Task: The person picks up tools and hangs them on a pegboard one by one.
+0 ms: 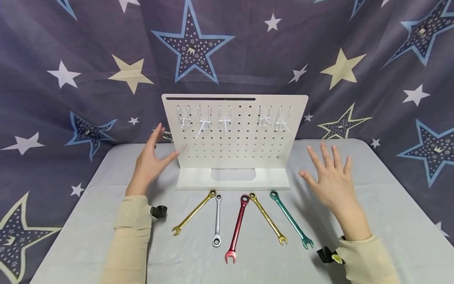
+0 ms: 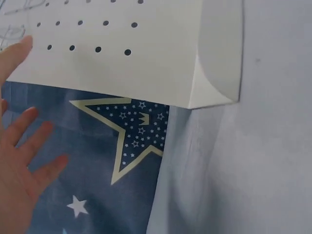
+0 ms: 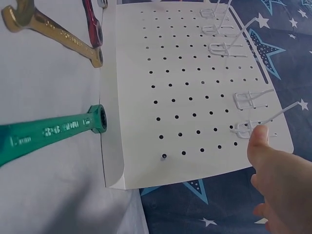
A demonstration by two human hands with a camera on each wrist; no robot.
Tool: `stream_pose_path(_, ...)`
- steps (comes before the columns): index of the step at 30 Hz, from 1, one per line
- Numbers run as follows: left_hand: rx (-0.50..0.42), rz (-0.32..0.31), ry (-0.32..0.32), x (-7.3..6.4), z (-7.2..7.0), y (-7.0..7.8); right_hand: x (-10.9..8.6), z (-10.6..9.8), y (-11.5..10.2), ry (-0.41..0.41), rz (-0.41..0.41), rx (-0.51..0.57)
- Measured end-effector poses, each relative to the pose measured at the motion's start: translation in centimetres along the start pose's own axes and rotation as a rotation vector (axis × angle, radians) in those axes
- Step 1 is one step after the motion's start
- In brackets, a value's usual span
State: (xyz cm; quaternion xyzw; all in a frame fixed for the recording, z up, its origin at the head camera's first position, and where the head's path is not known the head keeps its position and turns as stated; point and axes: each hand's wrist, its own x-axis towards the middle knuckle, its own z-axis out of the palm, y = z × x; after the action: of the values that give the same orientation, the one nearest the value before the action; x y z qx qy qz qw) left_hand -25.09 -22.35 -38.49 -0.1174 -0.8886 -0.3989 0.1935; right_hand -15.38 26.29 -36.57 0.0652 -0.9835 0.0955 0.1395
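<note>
Five wrenches [image 1: 238,227] on table [image 1: 188,260], in front of pegboard [image 1: 235,138]; likely stiff, weighty, slick, best pinched mid-shaft. Left hand [image 1: 147,163]: fingers spread, empty, beside pegboard's left edge, contact unclear. Right hand [image 1: 335,181]: fingers splayed, empty, apart from pegboard.

A dark, star-patterned fabric backdrop [image 1: 248,67] hangs behind and beside the pale grey tabletop [image 1: 262,256].

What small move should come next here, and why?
Probably lowering the right grip toward the green wrench: it looks like the wrench nearest that grip, whose fingers are spread and hold nothing, while the white hooks on the pegboard carry no wrench.
</note>
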Motion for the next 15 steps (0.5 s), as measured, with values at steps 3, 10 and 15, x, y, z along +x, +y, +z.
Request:
stream_pose_path(3, -0.12, 0.012, 0.001, 0.4, 0.5, -0.4, -0.1, 0.3, -0.2, -0.007, -0.005, 0.012)
stream_pose_path(10, -0.299, -0.062, -0.041, 1.2, 1.8, -0.1, 0.0, 0.1, -0.1, 0.027, -0.015, 0.013)
stream_pose_path(15, -0.31, -0.121, -0.015, 1.2, 2.4, 0.2, 0.1, 0.1, 0.0, 0.015, -0.01, 0.02)
